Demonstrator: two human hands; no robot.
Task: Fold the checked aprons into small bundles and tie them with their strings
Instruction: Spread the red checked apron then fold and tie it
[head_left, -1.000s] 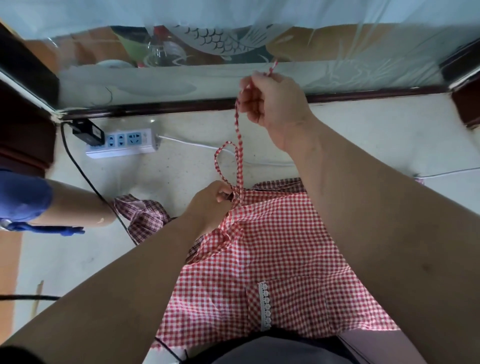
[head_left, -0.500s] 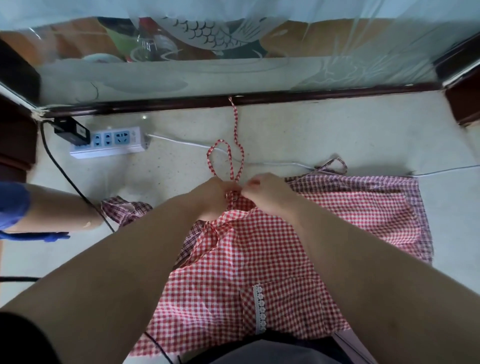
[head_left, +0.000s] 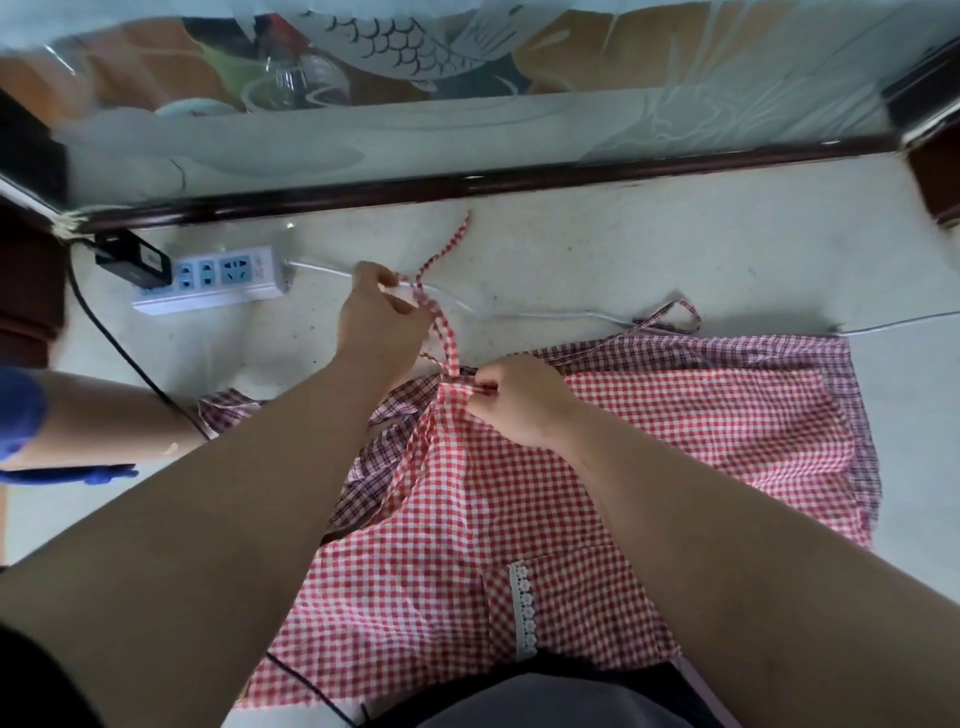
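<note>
Top apron (head_left: 597, 467), centre frame: I am reading a red-and-white check. Its string (head_left: 448, 338) is carrying the same check. The pocket trim (head_left: 522, 608) is showing as white lace in a small flower pattern. The under apron (head_left: 753, 347) is showing a darker purple-and-white check along the right side. The power strip (head_left: 208, 280), upper left, is showing white with pale blue socket faces, and the plug (head_left: 132, 257) in it is showing black. The floor (head_left: 675, 249) is reading pale cream, faintly speckled. The sleeve (head_left: 18, 415) at the left edge is showing blue.

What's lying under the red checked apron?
A darker checked apron shows beyond the red checked apron at its left, far and right edges, so it lies beneath. How that lower apron is laid, and anything else below, is covered.
</note>
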